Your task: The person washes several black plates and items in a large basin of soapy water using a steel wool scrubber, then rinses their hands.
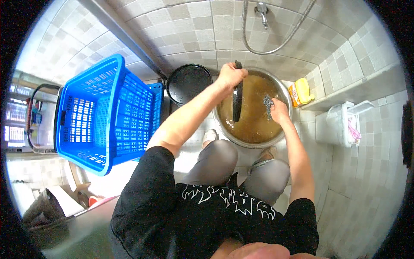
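A wide metal basin [255,145] full of cloudy brown water stands on the floor before me, between the wall and my feet. My left hand [232,76] is closed on the upper end of a black tray [237,101], seen nearly edge-on and tilted upright over the water. Pinched in my right hand [280,111] is a grey steel wool scourer [268,103], held over the right part of the basin, apart from the tray. Left of the basin lies a round black tray [189,83] with a raised rim; whether others are under it I cannot tell.
A large blue plastic basket [116,125] stands at my left. Beside the basin's right rim, a yellow bottle [303,91] rests near a ledge. Farther right is a white lidded bin [338,125]. A tap [261,15] and a looping hose [276,51] hang on the tiled wall.
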A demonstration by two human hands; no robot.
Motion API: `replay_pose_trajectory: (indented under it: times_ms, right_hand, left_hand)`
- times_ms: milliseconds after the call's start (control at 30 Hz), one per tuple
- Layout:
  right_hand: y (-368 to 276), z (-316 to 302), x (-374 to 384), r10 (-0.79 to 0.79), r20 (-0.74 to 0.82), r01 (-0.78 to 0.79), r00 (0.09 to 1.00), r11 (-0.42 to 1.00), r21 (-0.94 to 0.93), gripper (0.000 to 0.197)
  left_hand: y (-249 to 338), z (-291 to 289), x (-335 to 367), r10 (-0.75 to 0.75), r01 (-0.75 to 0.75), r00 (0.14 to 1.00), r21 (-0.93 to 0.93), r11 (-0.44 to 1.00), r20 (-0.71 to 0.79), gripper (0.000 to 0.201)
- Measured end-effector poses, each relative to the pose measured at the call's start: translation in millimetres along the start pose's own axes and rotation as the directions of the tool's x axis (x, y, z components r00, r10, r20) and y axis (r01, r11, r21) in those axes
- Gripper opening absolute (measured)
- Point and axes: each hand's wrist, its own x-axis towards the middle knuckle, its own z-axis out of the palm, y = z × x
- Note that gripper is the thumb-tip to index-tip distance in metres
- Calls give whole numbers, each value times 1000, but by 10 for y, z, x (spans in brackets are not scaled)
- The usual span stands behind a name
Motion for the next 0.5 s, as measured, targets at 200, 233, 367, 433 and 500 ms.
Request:
replay_pose_trajectory:
  times_ms: [200,233,367,433,500]
  right_hand:
    - [-321,12,-21,-68,30,68,997,998,-16,36]
    - [-415,26,-20,-92,36,93,995,995,-23,35]
    - [-463,138,-105,-79,36,79,996,997,-21,35]
    - [-466,154,-133,-63,60,67,996,996,-65,35]
    - [-506,180,-135,-67,75,74,995,993,-88,35]
  left_hand:
    - [482,-717,-216,33,-28,998,-102,994,49,7]
    - [474,-874,-201,101,-102,993,12,995,53,5]
    - [383,-1121,-295,345,-347,923,754,558,169,26]
    - [231,-1172,-402,422,-347,886,876,334,190,31]
    - [19,-1361,-398,424,-362,868,914,183,259,30]
